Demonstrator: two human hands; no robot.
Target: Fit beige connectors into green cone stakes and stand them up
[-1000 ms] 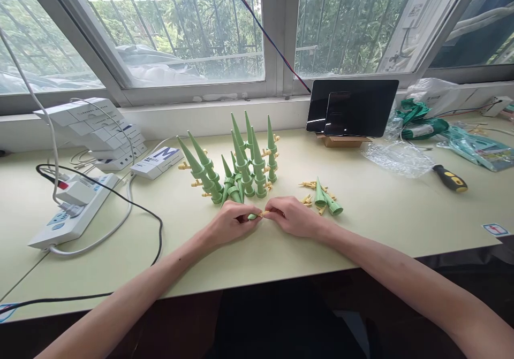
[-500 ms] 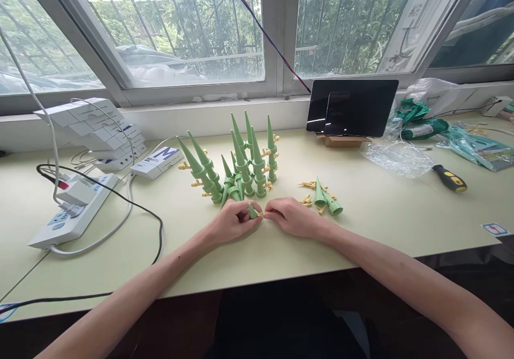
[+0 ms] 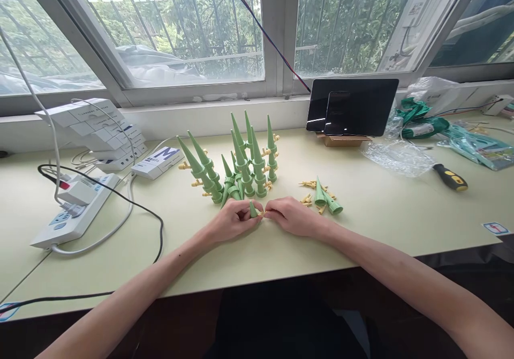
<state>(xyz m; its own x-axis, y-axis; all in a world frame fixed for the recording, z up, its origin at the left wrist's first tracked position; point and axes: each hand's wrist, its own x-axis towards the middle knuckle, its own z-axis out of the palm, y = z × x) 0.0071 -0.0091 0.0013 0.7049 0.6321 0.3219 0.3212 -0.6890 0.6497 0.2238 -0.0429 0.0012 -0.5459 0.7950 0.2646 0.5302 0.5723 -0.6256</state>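
My left hand (image 3: 233,221) is closed around a small green plastic watering spike (image 3: 252,209), its pointed end showing above the fingers. At the fingertips a small yellow valve (image 3: 261,214) joins or touches the spike; the contact is partly hidden. My right hand (image 3: 291,216) pinches the yellow piece from the other side, fingertips close to the left ones. Behind the left hand stand stacked green spikes (image 3: 259,169) with yellow valves sticking out of their sides. Right of my right hand lie two loose green spikes (image 3: 332,205) among several small yellow valves (image 3: 309,184).
At the left are a power strip (image 3: 76,214), looping cables and stacked white boxes (image 3: 100,131). A tablet (image 3: 369,107) with a phone before it leans on a cardboard stand at the back. To the right lie clear plastic wrap (image 3: 395,158) and a screwdriver (image 3: 450,177).
The spike in my left hand has turned from lying sideways to pointing up. Both hands stay almost in place, fingertips together.
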